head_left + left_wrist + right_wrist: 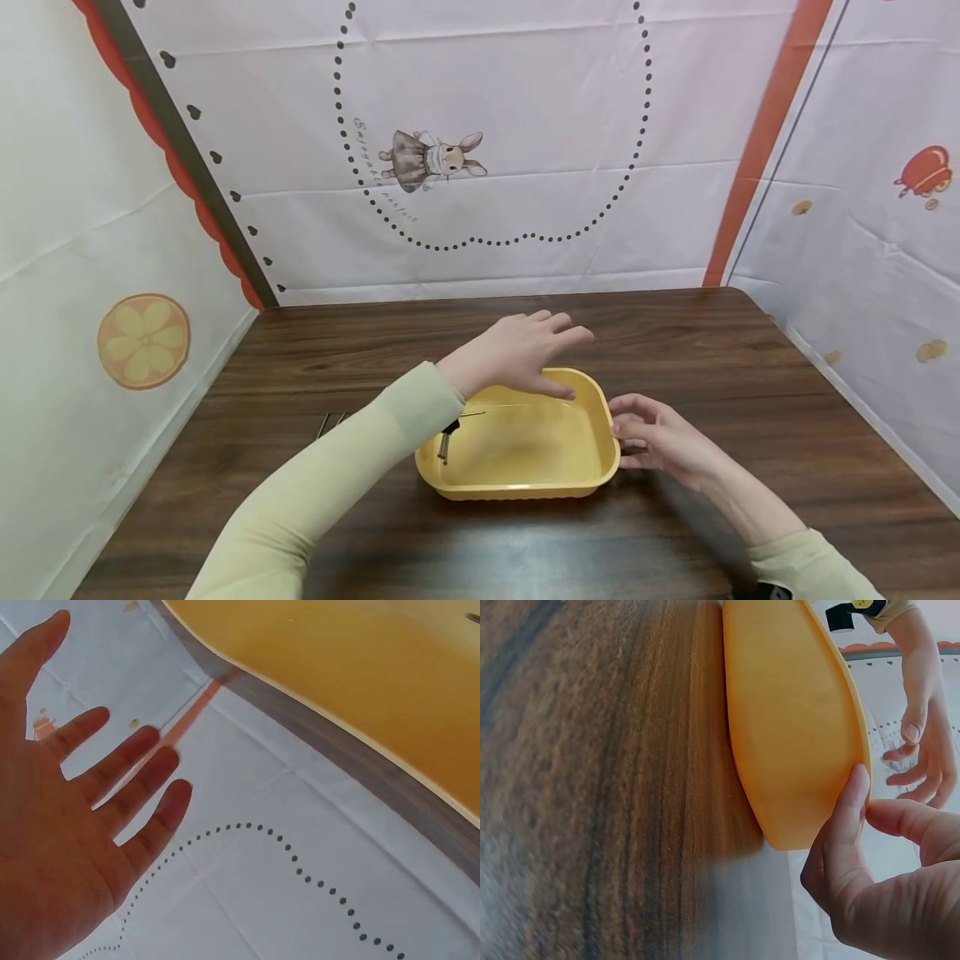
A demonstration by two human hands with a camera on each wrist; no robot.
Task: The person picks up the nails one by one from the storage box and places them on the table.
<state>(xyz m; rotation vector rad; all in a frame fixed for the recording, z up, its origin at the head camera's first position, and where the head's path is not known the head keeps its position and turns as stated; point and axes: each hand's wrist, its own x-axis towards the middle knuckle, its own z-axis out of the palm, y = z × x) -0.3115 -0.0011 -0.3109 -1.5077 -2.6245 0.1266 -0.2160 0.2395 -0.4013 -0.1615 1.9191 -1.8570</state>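
A yellow plastic bin (pixel 525 492) with rounded corners sits on the wooden table. My right hand (pixel 667 442) is at its right end; in the right wrist view, thumb and finger pinch the bin's rim (pixel 861 712). Over the far part of the bin hovers my left hand (pixel 525 346), palm down, fingers spread, holding nothing. The left wrist view shows its bare palm beside the bin wall (pixel 352 682). Inside the bin, toward the left, lie several thin metal rods (pixel 444 450), partly hidden by my left sleeve and a black piece at the wrist.
Left of the bin, more thin rods (pixel 322 425) lie on the table (pixel 660 533), partly behind my left forearm. A white printed cloth (pixel 525 100) hangs behind the table and along both sides.
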